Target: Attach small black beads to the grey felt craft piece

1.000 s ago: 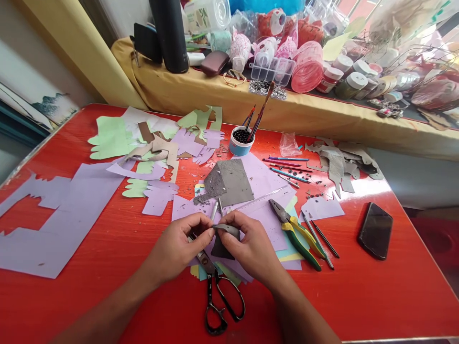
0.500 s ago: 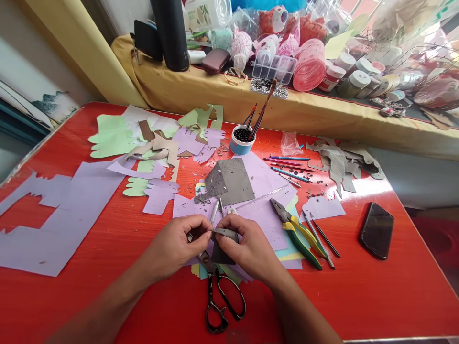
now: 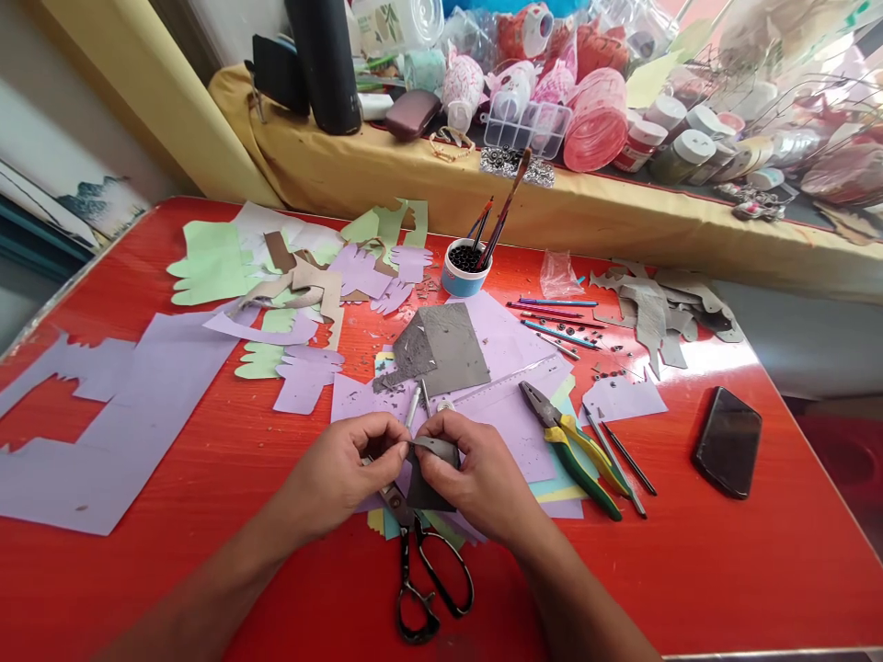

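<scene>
Between both hands, low in the middle of the view, is a small grey strip (image 3: 436,448). My right hand (image 3: 475,473) pinches it between thumb and fingers. My left hand (image 3: 349,469) closes thumb against index finger at the strip's left tip. Black-handled scissors (image 3: 434,588) lie just below the hands, their blades partly hidden by my left hand. Behind the fingers, a silver pen-like tool (image 3: 414,405) rests on purple paper. A dark grey sheet (image 3: 455,345) with crumbled scraps lies farther back.
Pliers (image 3: 576,446) with green-yellow handles lie right of my hands, then a black phone (image 3: 728,443). A cup (image 3: 465,268) holds brushes and black beads. Cut paper (image 3: 213,262) is spread left; grey cutouts (image 3: 648,317) lie back right. Jars and bottles stand on the ledge (image 3: 414,175).
Both hands keep nearly the same pose around the grey strip. The camera view has shifted very slightly.
</scene>
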Available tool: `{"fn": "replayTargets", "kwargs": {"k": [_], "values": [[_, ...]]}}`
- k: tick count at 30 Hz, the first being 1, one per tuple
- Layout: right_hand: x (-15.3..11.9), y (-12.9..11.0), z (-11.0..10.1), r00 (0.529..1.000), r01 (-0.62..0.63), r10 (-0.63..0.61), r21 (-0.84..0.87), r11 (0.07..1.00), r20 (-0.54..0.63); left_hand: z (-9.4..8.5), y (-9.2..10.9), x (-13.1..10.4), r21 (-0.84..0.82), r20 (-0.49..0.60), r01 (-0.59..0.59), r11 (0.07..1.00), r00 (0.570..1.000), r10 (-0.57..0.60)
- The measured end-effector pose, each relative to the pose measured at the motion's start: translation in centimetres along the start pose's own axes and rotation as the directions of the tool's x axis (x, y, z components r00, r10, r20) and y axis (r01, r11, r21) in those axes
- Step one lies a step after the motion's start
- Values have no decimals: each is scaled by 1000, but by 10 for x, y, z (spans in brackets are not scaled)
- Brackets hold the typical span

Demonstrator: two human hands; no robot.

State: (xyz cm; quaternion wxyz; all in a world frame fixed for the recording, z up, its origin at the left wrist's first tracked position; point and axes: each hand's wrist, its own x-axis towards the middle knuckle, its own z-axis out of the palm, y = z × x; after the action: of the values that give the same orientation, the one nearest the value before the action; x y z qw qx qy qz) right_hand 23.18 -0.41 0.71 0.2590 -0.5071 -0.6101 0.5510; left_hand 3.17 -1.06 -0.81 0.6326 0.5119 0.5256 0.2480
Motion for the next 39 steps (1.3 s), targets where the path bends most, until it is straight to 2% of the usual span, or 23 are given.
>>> {"fn": "replayTargets", "kwargs": {"k": [3,5,11,18,21,28,32,35,39], "values": [[3,6,2,1000,-4,4,-25,1000,-4,4,2,0,188,-86,-56,981,994,73],[4,9,4,1000,-5,5,-30,1000,3,5,3,-1,273,-102,-79,959,989,110],[2,7,4,999,-34,35,-26,999,36,-5,6,-1,198,29,25,980,999,-31],[-2,5,1,994,-27,39,-120,992,106,-16,14,-4,434,168,-109,895,985,39],[-4,5,1,987,-34,53,-128,991,149,-21,14,-6,455,226,-144,879,973,43],[-6,2,3,975,-51,88,-178,983,205,-24,9,-6,484,278,-155,861,960,16],[-5,2,3,976,-55,92,-189,980,195,-20,5,-5,495,240,-170,852,969,53],[-3,4,3,981,-57,88,-179,982,173,-14,4,-6,539,177,-202,818,976,125],[-2,7,4,991,-45,65,-162,986,120,-8,3,-5,610,122,-259,749,964,234]]}}
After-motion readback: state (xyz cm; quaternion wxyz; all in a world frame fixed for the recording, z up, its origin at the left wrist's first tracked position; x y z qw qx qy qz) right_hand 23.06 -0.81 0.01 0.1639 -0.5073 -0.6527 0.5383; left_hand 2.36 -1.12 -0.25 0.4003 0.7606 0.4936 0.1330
